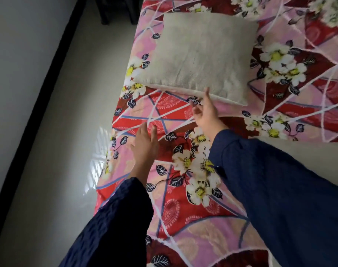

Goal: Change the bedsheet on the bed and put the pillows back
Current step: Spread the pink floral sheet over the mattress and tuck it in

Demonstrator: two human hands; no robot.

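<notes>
- Pillow lay on the spread bedsheet, its near edge touching the straight fingers of the right hand.
- Left hand hovered beside, relaxed and empty.
- Bedsheet looked changed; other pillows possibly outstanding.

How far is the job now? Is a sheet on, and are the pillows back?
Looks done: the floral bedsheet lies spread over the bed. In hand: one pillow rests on it, the right hand touching its near edge; the left hand is open over the sheet. Left: further pillows, if any.
</notes>
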